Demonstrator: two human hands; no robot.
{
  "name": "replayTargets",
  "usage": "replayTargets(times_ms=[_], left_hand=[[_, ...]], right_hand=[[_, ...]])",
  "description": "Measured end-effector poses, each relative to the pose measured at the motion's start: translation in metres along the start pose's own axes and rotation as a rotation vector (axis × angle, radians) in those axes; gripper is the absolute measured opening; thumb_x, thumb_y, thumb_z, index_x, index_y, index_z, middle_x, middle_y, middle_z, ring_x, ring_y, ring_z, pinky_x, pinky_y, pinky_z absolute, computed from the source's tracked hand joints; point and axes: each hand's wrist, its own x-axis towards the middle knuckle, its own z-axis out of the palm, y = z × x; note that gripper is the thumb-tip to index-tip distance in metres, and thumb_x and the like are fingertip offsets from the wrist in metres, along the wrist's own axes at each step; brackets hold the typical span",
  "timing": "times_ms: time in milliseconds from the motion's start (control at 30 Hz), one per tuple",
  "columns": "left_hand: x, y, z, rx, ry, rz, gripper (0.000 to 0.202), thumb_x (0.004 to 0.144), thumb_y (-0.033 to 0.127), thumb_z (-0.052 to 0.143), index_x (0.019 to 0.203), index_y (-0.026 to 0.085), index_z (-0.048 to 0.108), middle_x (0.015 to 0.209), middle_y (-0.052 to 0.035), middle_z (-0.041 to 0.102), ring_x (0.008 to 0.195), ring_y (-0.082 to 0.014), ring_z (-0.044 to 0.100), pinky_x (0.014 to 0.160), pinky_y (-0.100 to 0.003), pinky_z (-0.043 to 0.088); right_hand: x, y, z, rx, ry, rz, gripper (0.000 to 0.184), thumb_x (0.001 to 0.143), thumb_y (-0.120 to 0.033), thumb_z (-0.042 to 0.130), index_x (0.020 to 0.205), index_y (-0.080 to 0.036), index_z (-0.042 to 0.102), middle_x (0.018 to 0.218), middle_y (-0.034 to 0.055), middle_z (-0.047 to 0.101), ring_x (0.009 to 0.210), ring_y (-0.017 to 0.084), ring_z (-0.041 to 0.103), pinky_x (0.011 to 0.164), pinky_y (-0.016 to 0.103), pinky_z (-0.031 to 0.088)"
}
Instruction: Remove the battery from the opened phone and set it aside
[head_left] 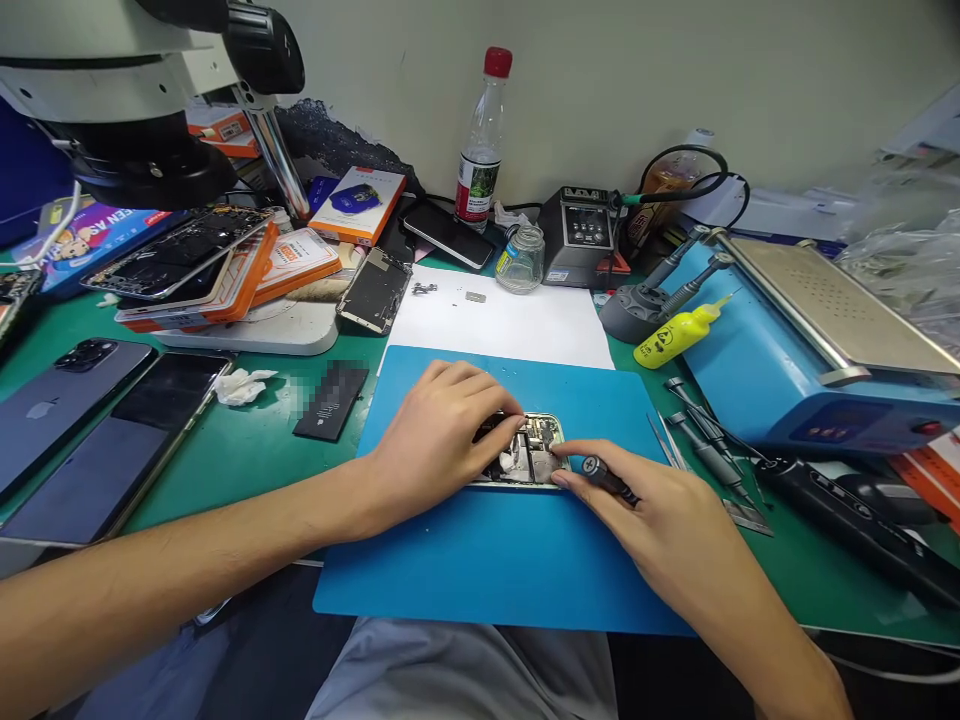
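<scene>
An opened phone (541, 462) with its inner parts bare lies flat on the blue mat (480, 560). My left hand (450, 425) is curled over the phone's left part, thumb and index finger close together on its inner parts; it hides that side. At the phone's right edge, the thumb and index finger of my right hand (645, 490) touch the frame. A dark screwdriver (611, 480) is tucked in that hand, its round end showing above the fingers. Whether a small part sits between my fingertips I cannot tell.
White paper (517, 320) with small metal parts lies behind the mat. On the left are a black battery (331, 402), phones (161, 440) and a microscope (150, 120). Tweezers (664, 440), screwdrivers (705, 445), a yellow bottle (675, 335) and a blue machine (817, 350) stand right.
</scene>
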Motion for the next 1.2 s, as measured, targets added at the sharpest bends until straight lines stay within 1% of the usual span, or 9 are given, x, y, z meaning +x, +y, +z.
replayTargets(times_ms=[167,300,467,667,800,933,1067,1133,1200], left_hand=[[-0.001,-0.002,0.002,-0.004,-0.002,0.024,0.017,0.108,0.029,0.057,0.100,0.021,0.071,0.105,0.0008,0.079,0.102,-0.0191,0.066,0.093,-0.038,0.039],[-0.001,-0.001,0.001,0.013,-0.013,0.014,0.019,0.108,0.029,0.057,0.098,0.021,0.071,0.104,0.0015,0.079,0.099,-0.0183,0.067,0.096,-0.040,0.037],[0.001,0.000,-0.001,0.037,-0.007,0.012,0.019,0.108,0.030,0.058,0.097,0.021,0.071,0.103,0.0011,0.079,0.100,-0.0198,0.067,0.097,-0.043,0.035],[0.001,-0.003,0.000,0.007,-0.002,0.022,0.018,0.106,0.035,0.062,0.098,0.023,0.073,0.105,0.0019,0.079,0.100,-0.0195,0.065,0.094,-0.041,0.036],[0.001,-0.003,0.000,-0.001,-0.017,0.001,0.017,0.105,0.034,0.064,0.098,0.023,0.074,0.107,0.0007,0.079,0.101,-0.0200,0.066,0.092,-0.040,0.037],[0.000,-0.003,0.000,-0.010,-0.027,-0.014,0.016,0.106,0.033,0.063,0.099,0.023,0.074,0.108,0.0004,0.079,0.100,-0.0192,0.067,0.092,-0.040,0.037],[0.001,-0.005,0.000,-0.021,-0.032,-0.023,0.015,0.104,0.035,0.066,0.098,0.023,0.075,0.108,0.0014,0.078,0.101,-0.0191,0.066,0.091,-0.040,0.036],[0.001,-0.006,0.000,-0.042,-0.037,-0.031,0.015,0.103,0.035,0.067,0.097,0.024,0.075,0.108,0.0013,0.079,0.103,-0.0195,0.066,0.091,-0.040,0.036],[0.002,-0.006,0.000,-0.057,-0.040,-0.033,0.014,0.103,0.034,0.068,0.097,0.024,0.075,0.108,0.0008,0.079,0.104,-0.0203,0.066,0.091,-0.040,0.037]], right_hand=[[0.002,0.000,0.001,0.058,-0.051,0.086,0.029,0.098,-0.062,0.060,0.108,-0.039,0.074,0.084,-0.0070,0.076,0.072,0.018,0.070,0.063,0.031,0.046],[0.004,-0.005,0.001,0.112,-0.031,0.163,0.031,0.094,-0.064,0.063,0.101,-0.035,0.074,0.061,-0.0060,0.059,0.054,0.016,0.056,0.053,0.030,0.039],[-0.001,-0.002,-0.003,0.235,-0.019,0.160,0.030,0.092,-0.061,0.068,0.093,-0.031,0.073,0.060,-0.0049,0.055,0.053,0.014,0.049,0.049,0.027,0.035],[-0.004,0.020,-0.012,0.276,0.283,0.154,0.032,0.083,-0.062,0.079,0.087,-0.030,0.077,0.071,-0.0027,0.061,0.060,0.012,0.053,0.052,0.024,0.041],[0.008,0.017,-0.008,0.182,0.151,0.116,0.035,0.092,-0.062,0.070,0.109,-0.033,0.079,0.077,-0.0022,0.070,0.057,0.014,0.056,0.052,0.027,0.043],[0.023,0.010,-0.006,0.062,0.123,0.135,0.038,0.098,-0.059,0.060,0.126,-0.037,0.076,0.080,-0.0033,0.075,0.051,0.014,0.053,0.054,0.031,0.043],[0.034,0.008,-0.008,0.102,0.005,0.120,0.035,0.099,-0.057,0.059,0.122,-0.038,0.077,0.104,-0.0018,0.080,0.080,0.021,0.071,0.070,0.033,0.051],[0.037,0.007,-0.008,0.151,-0.035,0.117,0.035,0.098,-0.059,0.059,0.117,-0.036,0.078,0.103,-0.0013,0.079,0.083,0.022,0.071,0.069,0.032,0.051],[0.040,0.007,-0.008,0.170,-0.038,0.135,0.037,0.095,-0.062,0.062,0.110,-0.032,0.078,0.090,0.0001,0.077,0.072,0.020,0.067,0.060,0.031,0.047]])
